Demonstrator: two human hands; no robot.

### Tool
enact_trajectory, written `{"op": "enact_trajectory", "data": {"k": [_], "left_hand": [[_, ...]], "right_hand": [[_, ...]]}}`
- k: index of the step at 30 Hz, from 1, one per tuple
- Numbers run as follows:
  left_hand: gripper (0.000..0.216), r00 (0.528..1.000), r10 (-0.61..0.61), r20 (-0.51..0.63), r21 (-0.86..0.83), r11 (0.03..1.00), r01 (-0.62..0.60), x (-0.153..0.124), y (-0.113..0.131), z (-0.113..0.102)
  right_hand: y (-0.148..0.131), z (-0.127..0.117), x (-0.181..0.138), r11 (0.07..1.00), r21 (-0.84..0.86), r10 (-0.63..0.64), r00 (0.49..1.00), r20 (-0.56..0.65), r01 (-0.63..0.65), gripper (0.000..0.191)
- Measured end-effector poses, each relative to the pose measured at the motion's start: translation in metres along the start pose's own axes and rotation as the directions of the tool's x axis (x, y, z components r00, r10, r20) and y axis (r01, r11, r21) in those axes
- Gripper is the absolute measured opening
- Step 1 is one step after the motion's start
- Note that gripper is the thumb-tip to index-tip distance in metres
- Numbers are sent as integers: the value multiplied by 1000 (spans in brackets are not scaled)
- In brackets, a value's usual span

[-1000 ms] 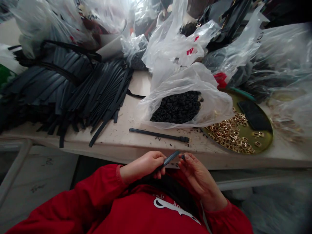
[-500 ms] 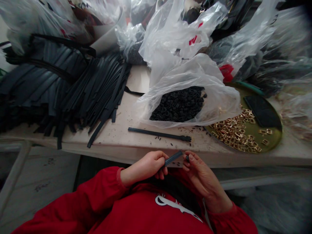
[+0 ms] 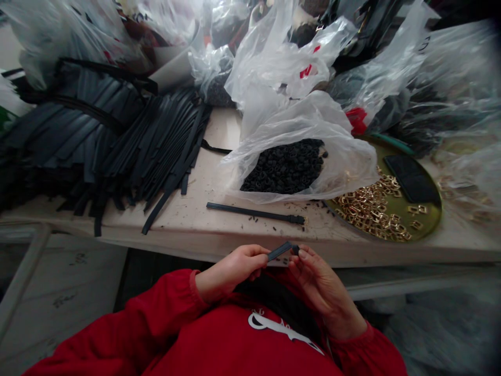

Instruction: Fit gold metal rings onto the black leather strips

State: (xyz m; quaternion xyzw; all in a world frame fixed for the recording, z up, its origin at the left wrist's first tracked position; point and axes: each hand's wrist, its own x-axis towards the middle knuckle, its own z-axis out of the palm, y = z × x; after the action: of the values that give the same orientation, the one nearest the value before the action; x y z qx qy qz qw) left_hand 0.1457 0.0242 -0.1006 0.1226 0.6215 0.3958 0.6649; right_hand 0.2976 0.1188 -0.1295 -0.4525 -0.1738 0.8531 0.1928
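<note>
My left hand [image 3: 238, 266] pinches a black strap [image 3: 278, 251] in front of my body, below the table edge. The strap's free end slants up to the right. Between the thumb and fingers of my right hand [image 3: 321, 279] is a small black loop [image 3: 295, 250], touching that end. Whether the strap passes through the loop I cannot tell. Another black strap [image 3: 250, 211] with a gold buckle [image 3: 305, 221] lies on the table just beyond my hands. Farther back, many black loops [image 3: 284, 169] fill an open plastic bag [image 3: 348, 162].
To the left a thick bundle of black straps [image 3: 156, 151] overhangs the edge of the table [image 3: 188, 230]. At right, a round gold tray [image 3: 430, 219] carries gold buckles [image 3: 371, 206] and a dark phone [image 3: 412, 177]. Plastic bags [image 3: 266, 68] crowd the back.
My right hand has brought the loop against the strap's end, where a gap showed before. The strap now bends slightly near that end. The view has shifted slightly.
</note>
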Motion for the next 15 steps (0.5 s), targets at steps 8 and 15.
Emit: {"op": "enact_trajectory", "data": {"k": [8, 15], "left_hand": [[22, 999, 13, 34, 138, 990, -17, 6, -6, -2], [21, 998, 4, 62, 111, 994, -11, 9, -6, -3]], "right_hand": [[1, -2, 3, 997, -59, -53, 999, 5, 54, 19], [0, 0, 7, 995, -86, -41, 999, -3, 40, 31]]}}
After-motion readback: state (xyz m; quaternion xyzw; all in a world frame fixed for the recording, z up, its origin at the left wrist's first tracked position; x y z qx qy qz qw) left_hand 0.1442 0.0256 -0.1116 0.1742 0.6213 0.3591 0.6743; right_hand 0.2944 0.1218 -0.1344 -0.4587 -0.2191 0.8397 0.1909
